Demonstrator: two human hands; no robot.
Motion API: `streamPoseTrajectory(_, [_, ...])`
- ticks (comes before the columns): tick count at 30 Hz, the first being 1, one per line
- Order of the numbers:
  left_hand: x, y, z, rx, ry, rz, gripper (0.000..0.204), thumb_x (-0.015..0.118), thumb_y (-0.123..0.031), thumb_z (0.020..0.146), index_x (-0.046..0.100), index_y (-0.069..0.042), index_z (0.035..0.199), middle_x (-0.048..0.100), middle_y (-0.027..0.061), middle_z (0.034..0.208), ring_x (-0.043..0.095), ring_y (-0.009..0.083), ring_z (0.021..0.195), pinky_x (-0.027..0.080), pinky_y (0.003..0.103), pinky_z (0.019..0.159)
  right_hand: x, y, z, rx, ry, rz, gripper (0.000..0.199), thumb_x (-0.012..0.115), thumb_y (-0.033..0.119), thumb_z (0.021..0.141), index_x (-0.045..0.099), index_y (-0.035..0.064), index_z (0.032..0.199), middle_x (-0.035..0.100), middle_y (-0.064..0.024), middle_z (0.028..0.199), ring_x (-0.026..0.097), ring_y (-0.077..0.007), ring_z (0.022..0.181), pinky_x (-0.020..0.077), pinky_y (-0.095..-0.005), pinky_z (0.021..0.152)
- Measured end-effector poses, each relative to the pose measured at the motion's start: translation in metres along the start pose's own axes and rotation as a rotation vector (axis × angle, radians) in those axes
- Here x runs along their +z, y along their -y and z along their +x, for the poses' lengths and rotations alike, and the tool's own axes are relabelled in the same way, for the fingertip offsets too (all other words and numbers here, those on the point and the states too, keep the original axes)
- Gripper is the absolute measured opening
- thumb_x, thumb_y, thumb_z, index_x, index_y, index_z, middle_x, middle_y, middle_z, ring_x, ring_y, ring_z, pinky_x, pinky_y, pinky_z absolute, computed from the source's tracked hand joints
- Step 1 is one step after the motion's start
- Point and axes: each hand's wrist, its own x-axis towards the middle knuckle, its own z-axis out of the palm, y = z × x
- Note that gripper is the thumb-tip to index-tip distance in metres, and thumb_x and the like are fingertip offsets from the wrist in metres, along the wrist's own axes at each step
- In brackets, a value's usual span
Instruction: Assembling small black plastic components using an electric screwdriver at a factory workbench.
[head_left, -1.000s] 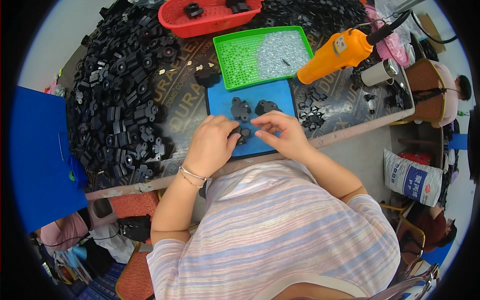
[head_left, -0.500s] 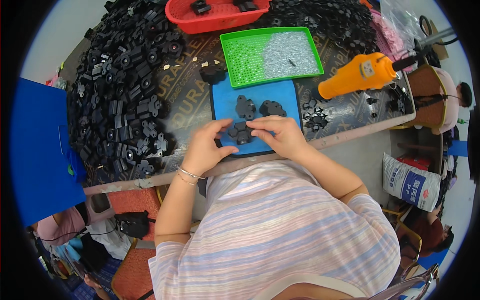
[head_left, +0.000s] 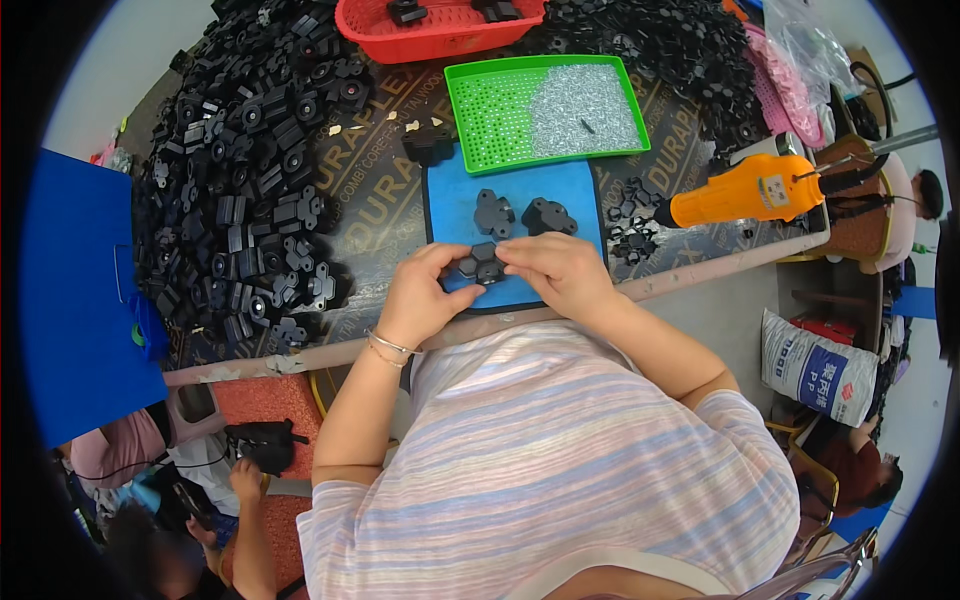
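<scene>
Over the near part of a blue mat (head_left: 530, 292), my two hands hold a small black lobed plastic part (head_left: 482, 262) between them. The fingers and thumb of my left hand (head_left: 428, 290) pinch it from the left. My right hand (head_left: 562, 272) has its thumb and fingertips closed on the right side of it. Just beyond lie two more black plastic parts, one upright-looking lobed piece (head_left: 493, 212) and a tilted one (head_left: 549, 216) close to my right fingers. Another black part (head_left: 428, 146) sits at the mat's far left corner.
A green tray (head_left: 485, 130) of small silver pieces stands behind the mat. An orange power screwdriver (head_left: 735, 192) hangs at the right. Piles of black parts (head_left: 255, 130) cover the left; small flat black pieces (head_left: 632, 235) lie right. A red basket (head_left: 440, 45) is at the back.
My left fingers have closed in on the black part. The orange screwdriver has swung right and tipped more level. Another person's arm has come into view at the lower left.
</scene>
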Motion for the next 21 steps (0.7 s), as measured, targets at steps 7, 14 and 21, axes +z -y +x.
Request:
streamPoseTrajectory(7, [0.001, 0.000, 0.002, 0.005, -0.014, -0.045, 0.041, 0.078, -0.010, 0.062, 0.064, -0.002, 0.099, 0.062, 0.0114, 0.085, 0.061, 0.0226, 0.075, 0.050, 0.031, 0.067, -0.003, 0.003, -0.001, -0.071, -0.007, -0.052, 0.021, 0.068, 0.003, 0.074, 0.068, 0.0059, 0.095, 0.068, -0.0085, 0.096, 0.065, -0.0240, 0.083, 0.0522, -0.0321, 0.070])
streamPoseTrajectory(14, [0.006, -0.001, 0.000, 0.000, -0.020, -0.034, 0.044, 0.078, -0.011, 0.061, 0.063, -0.003, 0.102, 0.061, 0.0122, 0.083, 0.060, 0.0240, 0.075, 0.049, 0.032, 0.068, -0.009, 0.003, 0.005, 0.109, 0.061, 0.076, 0.023, 0.068, 0.003, 0.077, 0.068, 0.0041, 0.100, 0.068, -0.0088, 0.097, 0.066, -0.0204, 0.085, 0.0525, -0.0290, 0.074])
streamPoseTrajectory(21, [0.012, 0.016, -0.004, 0.032, -0.116, -0.284, 0.053, 0.069, -0.002, 0.065, 0.054, -0.005, 0.116, 0.059, 0.0086, 0.092, 0.058, 0.0184, 0.086, 0.048, 0.030, 0.075, -0.015, -0.009, 0.000, 0.447, -0.210, 0.887, 0.024, 0.061, -0.005, 0.083, 0.062, -0.0045, 0.107, 0.063, -0.0138, 0.108, 0.063, -0.0186, 0.093, 0.0530, -0.0303, 0.082])
